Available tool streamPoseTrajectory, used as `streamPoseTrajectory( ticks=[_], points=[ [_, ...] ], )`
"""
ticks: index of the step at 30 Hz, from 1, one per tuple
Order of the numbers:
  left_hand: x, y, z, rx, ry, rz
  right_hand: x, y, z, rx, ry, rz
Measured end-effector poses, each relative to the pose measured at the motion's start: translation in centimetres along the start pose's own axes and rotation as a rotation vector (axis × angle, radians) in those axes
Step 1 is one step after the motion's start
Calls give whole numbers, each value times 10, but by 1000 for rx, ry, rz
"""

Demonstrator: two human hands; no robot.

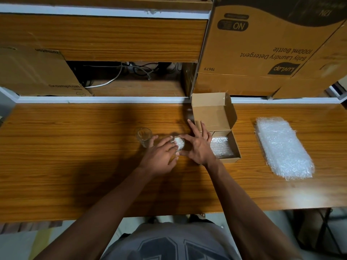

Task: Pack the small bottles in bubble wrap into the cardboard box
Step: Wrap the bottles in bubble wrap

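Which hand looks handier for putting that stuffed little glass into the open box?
Probably the right hand. It already sits between the stuffed glass and the open cardboard box, which lies on its side. The left hand is on the glass's far side from the box, nearer the empty glass.

Both forearms are bare to the lower edge of the view, with no sleeves, watch or rings visible on the left hand (pixel 161 156) or the right hand (pixel 199 147). The person wears a grey T-shirt (pixel 169 243) printed with large dark, pale-outlined shapes across the chest.
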State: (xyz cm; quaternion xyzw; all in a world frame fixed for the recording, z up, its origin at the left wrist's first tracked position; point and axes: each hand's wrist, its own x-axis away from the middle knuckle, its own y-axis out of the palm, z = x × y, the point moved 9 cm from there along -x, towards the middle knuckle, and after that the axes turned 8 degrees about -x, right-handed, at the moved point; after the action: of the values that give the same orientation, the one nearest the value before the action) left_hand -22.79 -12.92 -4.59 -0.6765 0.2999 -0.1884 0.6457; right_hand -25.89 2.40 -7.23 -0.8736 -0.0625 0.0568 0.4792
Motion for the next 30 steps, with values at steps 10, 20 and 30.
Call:
streamPoseTrajectory(
  ticks=[10,20,30],
  points=[
    [8,2,-4,-33,-41,2,1,3,-3,21,11,17],
    [-6,-11,10,9,43,65,9,0,-6,1,32,7],
    [-4,-12,7,-3,76,44,12,1,-8,43,48,-6]
  ],
)
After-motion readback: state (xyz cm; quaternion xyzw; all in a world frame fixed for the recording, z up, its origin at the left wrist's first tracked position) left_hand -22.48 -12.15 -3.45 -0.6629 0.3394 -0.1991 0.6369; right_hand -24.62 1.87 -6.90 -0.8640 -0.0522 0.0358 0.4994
